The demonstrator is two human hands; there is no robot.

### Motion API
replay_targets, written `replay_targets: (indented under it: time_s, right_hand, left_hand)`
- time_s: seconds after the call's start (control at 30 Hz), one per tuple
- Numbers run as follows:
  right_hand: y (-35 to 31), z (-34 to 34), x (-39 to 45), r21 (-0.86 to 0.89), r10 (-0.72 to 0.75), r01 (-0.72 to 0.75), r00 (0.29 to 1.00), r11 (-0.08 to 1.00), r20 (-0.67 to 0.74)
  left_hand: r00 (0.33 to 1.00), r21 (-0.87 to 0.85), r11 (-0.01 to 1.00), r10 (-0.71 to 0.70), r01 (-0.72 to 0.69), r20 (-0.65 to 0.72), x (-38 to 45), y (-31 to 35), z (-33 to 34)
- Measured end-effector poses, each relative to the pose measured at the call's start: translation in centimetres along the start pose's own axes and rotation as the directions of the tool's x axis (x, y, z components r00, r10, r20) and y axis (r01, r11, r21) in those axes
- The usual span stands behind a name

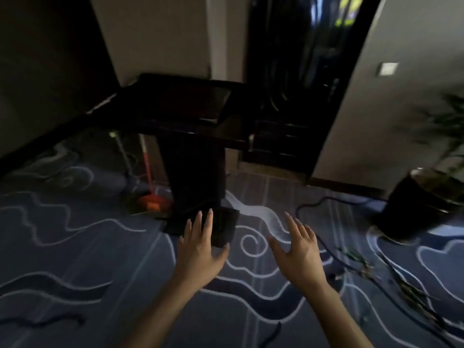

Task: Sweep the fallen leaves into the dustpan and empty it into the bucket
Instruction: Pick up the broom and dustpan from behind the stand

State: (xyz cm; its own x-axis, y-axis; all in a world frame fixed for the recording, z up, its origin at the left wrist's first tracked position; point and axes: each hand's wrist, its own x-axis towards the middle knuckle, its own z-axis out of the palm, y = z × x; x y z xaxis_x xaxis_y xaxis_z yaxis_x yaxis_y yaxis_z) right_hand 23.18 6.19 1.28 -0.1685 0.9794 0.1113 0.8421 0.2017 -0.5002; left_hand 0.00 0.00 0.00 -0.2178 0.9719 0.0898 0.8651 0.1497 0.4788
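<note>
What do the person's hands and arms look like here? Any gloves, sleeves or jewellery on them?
Both are bare. The left hand and right hand wear no gloves, and no rings or watch show. The forearms are uncovered to the bottom edge of the picture, with no sleeve in view. The fingers look slim, with fairly long nails. The dim, slightly blurred picture hides finer detail.

Carpeted hall: patterned carpet (75, 247), dark lectern (190, 136), potted plant (431, 172).

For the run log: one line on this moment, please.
left hand: open, empty | right hand: open, empty | broom: untouched beside stand | leaves: still on carpet
</note>
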Motion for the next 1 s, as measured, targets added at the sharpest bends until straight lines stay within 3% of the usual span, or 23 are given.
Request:
replay_targets:
  time_s: [0.13,0.5,0.73,1.0]
  right_hand:
    - [-9.7,6.2,1.2,0.033,-0.095,0.094,0.995,0.995,0.029]
    - [-29.4,20.6,9.1,0.009,-0.271,0.272,0.950,0.962,0.154]
    - [-41.1,31.0,21.7,0.116,-0.337,0.319,0.916,0.941,0.215]
    - [-53.9,39.2,31.9,0.195,-0.441,0.398,0.845,0.896,0.301]
  left_hand:
    - [0.986,-0.002,0.993,-0.121,0.122,-0.112,-0.9,-10.5,-5.3]
    - [0.924,-0.048,0.937,-0.349,0.346,-0.160,1.5,-31.0,-14.8]
    - [0.886,-0.012,0.903,-0.425,0.430,-0.188,11.9,-43.4,-19.4]
    - [0.872,-0.003,0.890,-0.447,0.456,-0.200,22.9,-52.1,-25.3]
